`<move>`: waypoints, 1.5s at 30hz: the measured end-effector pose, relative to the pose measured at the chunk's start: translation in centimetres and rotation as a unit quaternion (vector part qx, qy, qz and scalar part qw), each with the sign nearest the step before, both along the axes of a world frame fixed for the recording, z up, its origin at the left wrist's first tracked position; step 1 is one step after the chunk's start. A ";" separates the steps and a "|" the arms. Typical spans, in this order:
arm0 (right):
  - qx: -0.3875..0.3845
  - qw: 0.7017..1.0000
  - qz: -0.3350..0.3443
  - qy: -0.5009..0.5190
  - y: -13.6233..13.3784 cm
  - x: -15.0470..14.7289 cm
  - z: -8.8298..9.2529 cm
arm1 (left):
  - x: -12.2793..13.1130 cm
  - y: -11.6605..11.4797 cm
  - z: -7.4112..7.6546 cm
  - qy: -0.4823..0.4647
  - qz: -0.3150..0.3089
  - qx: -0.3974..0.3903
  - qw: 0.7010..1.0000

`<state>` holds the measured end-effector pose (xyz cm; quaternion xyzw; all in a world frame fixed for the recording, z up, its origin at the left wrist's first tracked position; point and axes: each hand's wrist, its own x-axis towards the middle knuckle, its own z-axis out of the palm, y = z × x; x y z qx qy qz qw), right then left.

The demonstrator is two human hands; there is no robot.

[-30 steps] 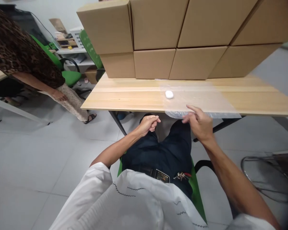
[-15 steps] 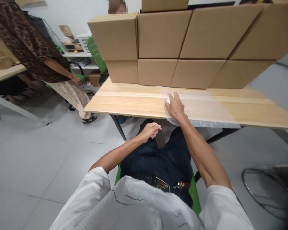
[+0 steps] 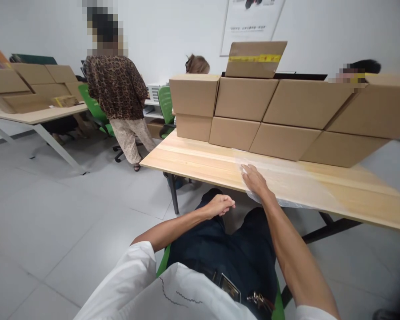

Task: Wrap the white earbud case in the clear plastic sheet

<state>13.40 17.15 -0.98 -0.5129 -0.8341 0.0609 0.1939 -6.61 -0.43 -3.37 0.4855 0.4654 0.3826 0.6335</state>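
My left hand (image 3: 222,205) is held over my lap, in front of the table edge. Its fingers are curled closed, and whatever may be inside them is hidden. On the table, my right hand (image 3: 254,178) rests on a clear plastic sheet (image 3: 286,182), fingers bent around a small white thing (image 3: 244,169) that is mostly covered. The sheet lies flat on the wooden tabletop (image 3: 193,155) and droops over the front edge.
Cardboard boxes (image 3: 243,100) stand in two rows along the table's back, with a taped box (image 3: 256,60) on top. A person in a leopard-print top (image 3: 116,89) stands at left, near another table (image 3: 36,116) with boxes. Two more people are partly visible behind the boxes.
My view has tilted up, so the table and hands appear lower and more of the room shows. The right hand's fingers look closer together. The left hand stays closed.
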 end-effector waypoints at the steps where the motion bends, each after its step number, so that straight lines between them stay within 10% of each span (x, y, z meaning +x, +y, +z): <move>1: 0.006 1.000 0.015 0.004 0.1 0.2 -0.1 | 0.0 0.0 0.1 0.004 -0.001 0.002 1.000; 19: -0.011 0.988 0.155 0.017 -0.6 2.0 -0.7 | -2.1 0.2 1.7 0.231 0.070 0.249 0.938; 34: -0.006 0.993 0.064 0.096 0.0 2.3 -1.2 | -2.5 0.6 1.5 0.317 0.040 0.327 0.889; 45: 0.016 0.986 0.019 0.163 0.0 2.0 -0.2 | -3.0 7.8 2.2 0.419 0.056 0.474 0.772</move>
